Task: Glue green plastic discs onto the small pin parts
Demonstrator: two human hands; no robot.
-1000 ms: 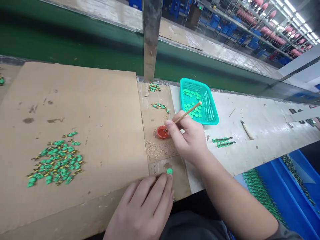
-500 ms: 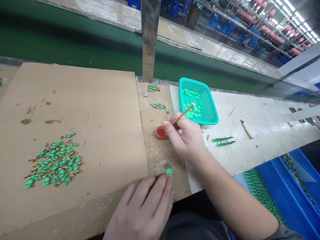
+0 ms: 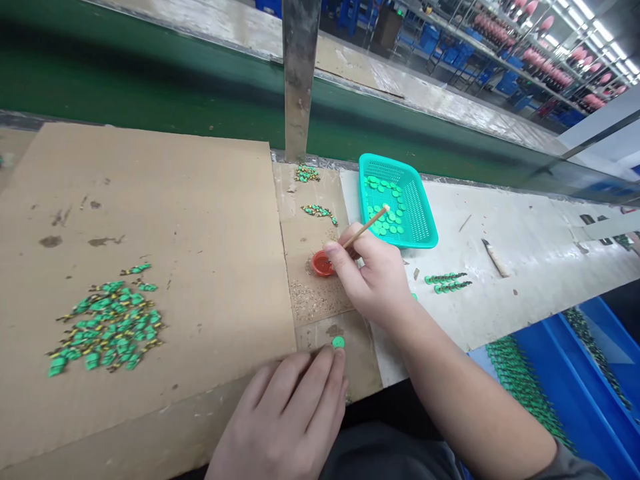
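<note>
Pinching a thin stick (image 3: 366, 227), the right hand (image 3: 375, 280) apparently dips it into the red cap (image 3: 321, 264); at six o'clock, the left hand (image 3: 285, 417) lies flat, fingertips touching a green disc (image 3: 339, 342).

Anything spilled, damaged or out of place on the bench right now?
Mostly wear. Pale grit is scattered on the cardboard just in front of the small red cap, where the right hand dips a stick. The large cardboard sheet carries dark stains near its left. Nothing looks tipped or broken.
</note>
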